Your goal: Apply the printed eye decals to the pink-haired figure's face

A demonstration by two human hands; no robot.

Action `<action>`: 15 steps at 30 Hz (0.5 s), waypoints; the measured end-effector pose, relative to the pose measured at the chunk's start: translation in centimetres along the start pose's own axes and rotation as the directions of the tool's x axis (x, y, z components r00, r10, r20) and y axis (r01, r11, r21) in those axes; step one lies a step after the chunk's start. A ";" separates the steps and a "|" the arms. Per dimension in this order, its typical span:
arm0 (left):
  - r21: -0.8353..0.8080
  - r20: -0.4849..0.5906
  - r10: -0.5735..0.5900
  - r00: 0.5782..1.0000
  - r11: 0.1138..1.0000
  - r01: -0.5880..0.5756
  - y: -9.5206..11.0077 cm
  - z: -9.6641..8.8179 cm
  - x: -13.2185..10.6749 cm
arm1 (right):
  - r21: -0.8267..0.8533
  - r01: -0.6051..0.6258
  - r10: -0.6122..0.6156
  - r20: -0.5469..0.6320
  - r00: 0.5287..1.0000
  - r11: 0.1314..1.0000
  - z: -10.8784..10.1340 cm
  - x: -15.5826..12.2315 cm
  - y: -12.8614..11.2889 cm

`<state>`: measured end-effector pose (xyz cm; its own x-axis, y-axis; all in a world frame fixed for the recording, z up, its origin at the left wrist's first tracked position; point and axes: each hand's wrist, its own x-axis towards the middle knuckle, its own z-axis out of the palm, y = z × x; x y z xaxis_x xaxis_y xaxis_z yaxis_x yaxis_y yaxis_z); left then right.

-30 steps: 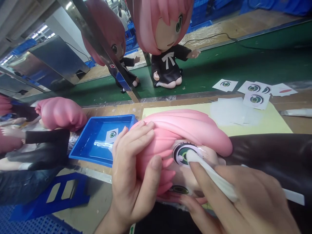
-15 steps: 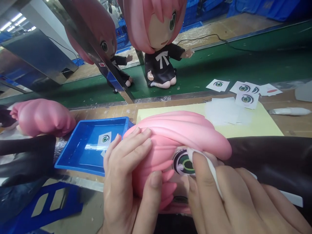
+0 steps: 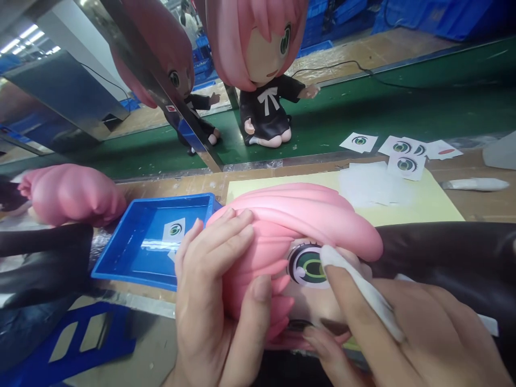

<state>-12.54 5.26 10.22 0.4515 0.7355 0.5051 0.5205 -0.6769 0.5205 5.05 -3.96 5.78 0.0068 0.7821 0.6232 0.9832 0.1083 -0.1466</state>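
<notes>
A large doll with pink hair and a black dress lies on its side in front of me. My left hand wraps around the pink hair and steadies the head. My right hand holds a white cloth over the forefinger and presses it against the edge of the green eye decal on the doll's face. A second eye decal shows partly lower on the face.
A blue tray with water and one eye decal stands at left. A finished doll sits on the green belt. Loose eye decals and backing sheets lie on a yellow mat. Another doll lies far left.
My right forefinger with the cloth has slid from the decal's middle to its right edge. The view has shifted slightly. My left hand keeps its hold.
</notes>
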 end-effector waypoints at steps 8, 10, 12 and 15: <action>-0.033 -0.085 -0.039 0.996 0.999 0.036 0.5 0.4 0.2 | -0.029 0.045 -0.044 0.048 0.998 0.999 1.2 0.9 -0.6; -0.038 -0.085 -0.041 0.996 0.999 0.038 0.5 0.4 0.2 | 0.008 0.050 -0.050 0.062 0.997 0.999 1.2 1.0 -0.5; -0.039 -0.085 -0.048 0.995 0.998 0.045 0.5 0.4 0.2 | 0.047 0.037 -0.040 0.063 0.997 0.998 1.1 1.1 -0.5; -0.044 -0.081 -0.049 0.996 0.998 0.045 0.4 0.5 0.2 | 0.099 0.038 -0.041 0.033 0.999 0.994 1.0 1.1 -0.5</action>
<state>-11.89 5.20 10.18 0.3654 0.7631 0.5331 0.5077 -0.6434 0.5729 4.42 -2.50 5.73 -0.0397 0.7965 0.6033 0.9601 0.1978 -0.1979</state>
